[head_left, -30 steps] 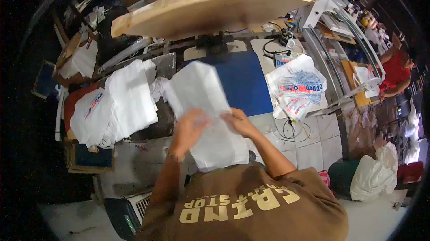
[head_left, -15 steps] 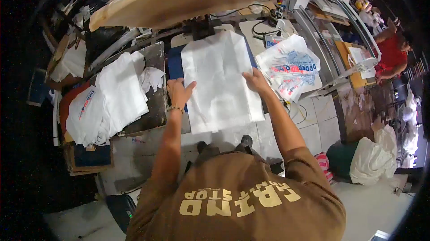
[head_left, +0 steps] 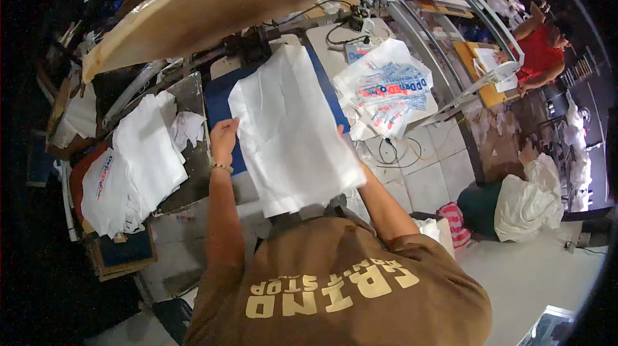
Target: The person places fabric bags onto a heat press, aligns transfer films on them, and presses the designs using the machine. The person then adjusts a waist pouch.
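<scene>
A plain white, thin, creased sheet (head_left: 293, 133) hangs slanted over a blue board (head_left: 222, 88), its near end close to my body. My left hand (head_left: 223, 140) pinches the sheet's left edge, with a bracelet at the wrist. At the right edge is my right hand (head_left: 348, 143), its fingers mostly hidden behind the sheet; the visible part grips that edge. Right of the board lies a fanned pile of white sheets printed in blue and red (head_left: 393, 88).
A stack of white sheets (head_left: 145, 146) lies on a dark board at left. Overhead hangs a large curved wooden panel (head_left: 212, 11). A metal frame (head_left: 444, 43) stands at right, beyond it a person in red (head_left: 539, 53). White sacks (head_left: 528, 198) sit on the right.
The sheet has come nearer my body and tilted, baring more of the blue board. Both hands moved with it, the right slipping partly behind it. The whole view has turned.
</scene>
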Tool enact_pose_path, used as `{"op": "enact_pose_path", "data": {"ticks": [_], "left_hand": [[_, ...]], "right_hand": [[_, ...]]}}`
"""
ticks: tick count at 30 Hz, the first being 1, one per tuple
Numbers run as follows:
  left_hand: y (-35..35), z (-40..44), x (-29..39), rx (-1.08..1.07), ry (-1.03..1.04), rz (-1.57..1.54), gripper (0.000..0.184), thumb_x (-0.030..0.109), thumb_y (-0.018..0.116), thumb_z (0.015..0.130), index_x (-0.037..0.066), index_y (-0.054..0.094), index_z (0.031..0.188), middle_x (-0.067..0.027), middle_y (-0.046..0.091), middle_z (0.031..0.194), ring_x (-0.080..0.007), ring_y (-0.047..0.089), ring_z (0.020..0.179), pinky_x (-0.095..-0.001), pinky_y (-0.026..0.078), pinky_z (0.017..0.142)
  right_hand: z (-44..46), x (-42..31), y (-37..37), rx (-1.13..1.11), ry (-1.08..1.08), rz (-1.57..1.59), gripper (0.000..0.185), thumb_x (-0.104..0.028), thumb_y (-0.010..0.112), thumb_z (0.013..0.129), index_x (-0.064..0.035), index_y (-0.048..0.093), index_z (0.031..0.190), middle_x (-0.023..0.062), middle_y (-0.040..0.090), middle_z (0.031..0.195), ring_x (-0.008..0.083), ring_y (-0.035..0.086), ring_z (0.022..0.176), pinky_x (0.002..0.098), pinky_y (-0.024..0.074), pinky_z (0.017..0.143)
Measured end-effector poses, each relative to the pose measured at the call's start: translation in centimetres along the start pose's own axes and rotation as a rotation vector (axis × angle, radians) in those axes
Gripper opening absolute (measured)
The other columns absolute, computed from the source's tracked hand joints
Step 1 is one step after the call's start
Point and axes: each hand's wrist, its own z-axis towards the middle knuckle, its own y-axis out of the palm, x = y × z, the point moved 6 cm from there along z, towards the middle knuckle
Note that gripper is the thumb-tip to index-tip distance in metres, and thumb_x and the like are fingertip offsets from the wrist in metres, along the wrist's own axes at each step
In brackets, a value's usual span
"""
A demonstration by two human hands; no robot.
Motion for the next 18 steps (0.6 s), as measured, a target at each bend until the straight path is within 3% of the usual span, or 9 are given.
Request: {"op": "enact_pose_path", "data": {"ticks": [1, 2, 5, 7, 9, 11, 13, 16, 18], "left_hand": [[-0.1, -0.1, 0.6, 0.097, 0.121, 0.087, 0.045, 0.032, 0.078, 0.084, -0.006, 0.068, 0.106, -0.0078, 0.068, 0.079, -0.0222, 0.063, 0.071, -0.0344, 0.051, 0.068], [0.1, -1.2, 2.5, 0.057, 0.055, 0.305, 0.061, 0.043, 0.082, 0.079, -0.006, 0.065, 0.111, -0.0169, 0.070, 0.091, -0.0259, 0.066, 0.086, -0.0343, 0.052, 0.078], [0.8, -3.0, 3.8, 0.236, 0.239, 0.688, 0.074, 0.046, 0.085, 0.074, -0.007, 0.061, 0.119, -0.0234, 0.070, 0.098, -0.0300, 0.068, 0.090, -0.0349, 0.052, 0.083], [0.8, -2.5, 2.3, 0.200, 0.241, 0.644, 0.068, 0.037, 0.084, 0.078, -0.007, 0.058, 0.124, -0.0228, 0.070, 0.099, -0.0282, 0.069, 0.089, -0.0342, 0.052, 0.084], [1.8, -3.0, 2.2, -0.214, 0.046, -0.079, 0.052, 0.024, 0.080, 0.083, -0.005, 0.060, 0.121, -0.0182, 0.071, 0.104, -0.0232, 0.068, 0.091, -0.0338, 0.052, 0.086], [1.3, -1.1, 1.2, -0.259, -0.019, -0.327, 0.041, 0.016, 0.076, 0.087, -0.009, 0.062, 0.116, -0.0120, 0.071, 0.104, -0.0183, 0.066, 0.092, -0.0302, 0.051, 0.085], [-0.9, 0.7, 3.3, 0.009, 0.168, -0.056, 0.040, 0.018, 0.077, 0.086, -0.008, 0.064, 0.113, -0.0092, 0.070, 0.101, -0.0177, 0.062, 0.091, -0.0289, 0.048, 0.085], [-2.1, 6.9, -0.1, 0.199, 0.264, -0.025, 0.040, 0.022, 0.078, 0.085, -0.009, 0.063, 0.106, -0.0088, 0.068, 0.098, -0.0154, 0.056, 0.084, -0.0286, 0.046, 0.079], [-2.2, 8.8, 0.3, 0.123, 0.288, 0.023, 0.039, 0.023, 0.080, 0.083, -0.008, 0.063, 0.101, -0.0089, 0.068, 0.092, -0.0157, 0.055, 0.081, -0.0307, 0.045, 0.075]], "right_hand": [[-1.2, 0.9, 0.8, 0.073, 0.050, -0.103, 0.087, -0.075, 0.032, 0.094, -0.0079, 0.041, 0.149, 0.0117, 0.054, 0.142, 0.0240, 0.049, 0.132, 0.0386, 0.0384, 0.111], [-3.1, -0.6, 4.4, 0.032, 0.048, -0.058, 0.089, -0.076, 0.031, 0.093, -0.0083, 0.037, 0.151, 0.0105, 0.051, 0.145, 0.0229, 0.047, 0.134, 0.0382, 0.0371, 0.112], [-3.7, -1.4, 6.6, -0.064, 0.081, 0.030, 0.091, -0.076, 0.030, 0.093, -0.0098, 0.027, 0.155, 0.0081, 0.040, 0.155, 0.0202, 0.041, 0.140, 0.0380, 0.0358, 0.113], [-3.4, -1.4, 7.3, -0.236, 0.007, -0.006, 0.090, -0.074, 0.031, 0.094, -0.0084, 0.026, 0.155, 0.0084, 0.041, 0.154, 0.0213, 0.043, 0.138, 0.0380, 0.0371, 0.112], [-3.4, -1.3, 7.4, -0.273, -0.011, 0.001, 0.089, -0.073, 0.032, 0.095, -0.0072, 0.026, 0.155, 0.0085, 0.041, 0.154, 0.0222, 0.045, 0.137, 0.0378, 0.0384, 0.112], [-3.6, -0.6, 7.0, -0.108, 0.117, 0.076, 0.090, -0.071, 0.038, 0.095, 0.0003, 0.035, 0.149, 0.0144, 0.051, 0.145, 0.0246, 0.055, 0.127, 0.0416, 0.0465, 0.104], [-4.4, 0.8, 7.1, -0.188, 0.215, 0.066, 0.087, -0.070, 0.038, 0.096, 0.0002, 0.039, 0.147, 0.0151, 0.053, 0.142, 0.0251, 0.057, 0.123, 0.0407, 0.0480, 0.101], [-7.1, 3.2, 6.6, -0.430, 0.496, 0.003, 0.079, -0.066, 0.037, 0.098, -0.0002, 0.048, 0.141, 0.0174, 0.061, 0.132, 0.0267, 0.064, 0.112, 0.0380, 0.0526, 0.093], [-8.8, 4.1, 6.0, -0.514, 0.602, -0.025, 0.077, -0.064, 0.037, 0.099, -0.0003, 0.051, 0.139, 0.0181, 0.063, 0.129, 0.0272, 0.066, 0.109, 0.0372, 0.0541, 0.090]]}}
